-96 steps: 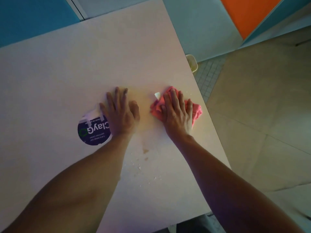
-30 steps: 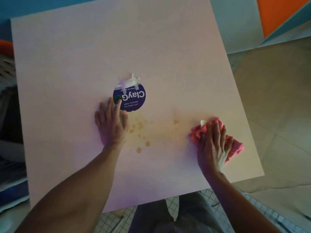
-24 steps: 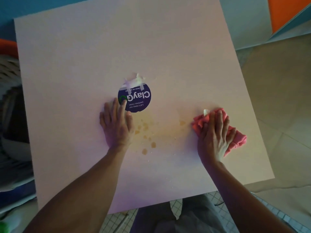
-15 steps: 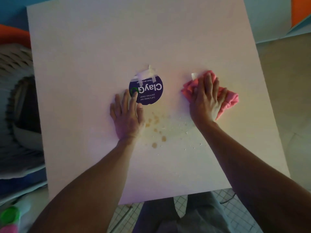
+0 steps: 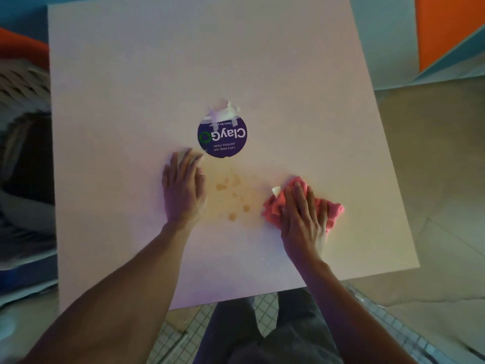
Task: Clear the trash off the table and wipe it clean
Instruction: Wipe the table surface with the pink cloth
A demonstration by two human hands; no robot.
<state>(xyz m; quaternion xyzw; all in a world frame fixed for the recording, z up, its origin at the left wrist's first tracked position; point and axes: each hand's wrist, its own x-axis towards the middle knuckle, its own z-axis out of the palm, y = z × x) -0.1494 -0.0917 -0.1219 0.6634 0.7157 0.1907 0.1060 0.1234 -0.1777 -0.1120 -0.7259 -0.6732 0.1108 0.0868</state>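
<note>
Table (image 5: 131,101) brown-stained; right hand (image 5: 304,219) fingers flat pressing crumpled pink cloth (image 5: 333,214); left hand (image 5: 183,190) flat.

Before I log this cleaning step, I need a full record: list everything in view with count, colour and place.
table: one, white, fills the middle of view
sticker: one, round, purple with white print, top edge torn, table centre
stains: several, brownish spots, between the hands
cloth: one, pink, crumpled, right part of the table
crumbs: a few, white, near the front edge
floor: beige tiles, right
panel: one, orange, top right
left hand: flat on the table beside the sticker
right hand: pressing on the cloth
</note>
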